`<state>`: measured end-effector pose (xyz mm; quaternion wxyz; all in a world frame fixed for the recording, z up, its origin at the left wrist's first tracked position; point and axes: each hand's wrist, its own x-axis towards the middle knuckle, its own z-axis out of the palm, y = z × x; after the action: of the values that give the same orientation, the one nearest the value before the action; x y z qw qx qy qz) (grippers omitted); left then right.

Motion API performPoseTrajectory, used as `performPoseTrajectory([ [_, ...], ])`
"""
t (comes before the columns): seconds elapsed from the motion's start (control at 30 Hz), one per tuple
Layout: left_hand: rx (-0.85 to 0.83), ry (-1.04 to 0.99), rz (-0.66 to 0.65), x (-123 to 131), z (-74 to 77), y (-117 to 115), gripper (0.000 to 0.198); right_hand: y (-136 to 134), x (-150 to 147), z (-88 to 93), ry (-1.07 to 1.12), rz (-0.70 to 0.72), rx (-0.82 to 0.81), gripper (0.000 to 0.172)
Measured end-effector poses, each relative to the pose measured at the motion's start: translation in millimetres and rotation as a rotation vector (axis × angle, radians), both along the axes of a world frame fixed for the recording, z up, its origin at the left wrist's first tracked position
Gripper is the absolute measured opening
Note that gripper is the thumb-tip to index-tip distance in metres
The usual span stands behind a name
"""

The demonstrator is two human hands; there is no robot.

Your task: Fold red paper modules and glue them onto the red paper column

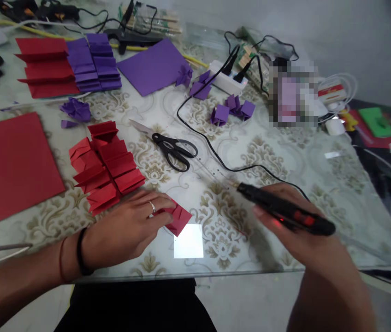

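Note:
My left hand [131, 226] rests low over the table with its fingers on a small folded red paper piece [180, 217], holding it at the near edge. My right hand [295, 230] is wrapped round a black corded hot glue gun [281, 207], whose brass-coloured tip points left above the tabletop, apart from the paper. A small red light glows on the glue gun's side. Just beyond my left hand lies a group of folded red paper pieces [107, 166]. Black-handled scissors [171, 146] lie with blades partly open between that group and the cord.
A red sheet [12, 170] lies at left, and a purple sheet [156, 67] at the back. Folded purple pieces [95, 62] and purple paper boxes [220, 115] sit around. The black cord [212, 147] crosses to a white power strip [228, 80]. The table's front edge is near.

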<state>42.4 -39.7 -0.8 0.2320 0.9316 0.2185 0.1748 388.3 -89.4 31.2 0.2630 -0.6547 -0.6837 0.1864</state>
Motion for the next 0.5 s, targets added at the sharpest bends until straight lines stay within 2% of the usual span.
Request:
performPoseTrajectory([
  [0.07, -0.021, -0.009, 0.005, -0.1, -1.1, 0.4, 0.014, -6.2, -15.7, 4.6, 0.131, 0.224, -0.136, 0.009],
  [0.13, -0.033, -0.015, 0.009, 0.3, -2.0, 0.3, 0.012, -10.1, -29.1, 6.0, 0.235, 0.336, -0.196, 0.009],
  [0.4, -0.020, -0.019, 0.008, 4.8, 2.5, 0.3, 0.016, -11.0, -55.3, -6.9, 0.236, 0.479, -0.220, 0.003],
  [0.5, -0.014, -0.046, -0.004, 5.2, 2.6, 1.6, 0.017, -12.0, -57.4, -11.1, 0.212, 0.497, -0.213, 0.008],
])
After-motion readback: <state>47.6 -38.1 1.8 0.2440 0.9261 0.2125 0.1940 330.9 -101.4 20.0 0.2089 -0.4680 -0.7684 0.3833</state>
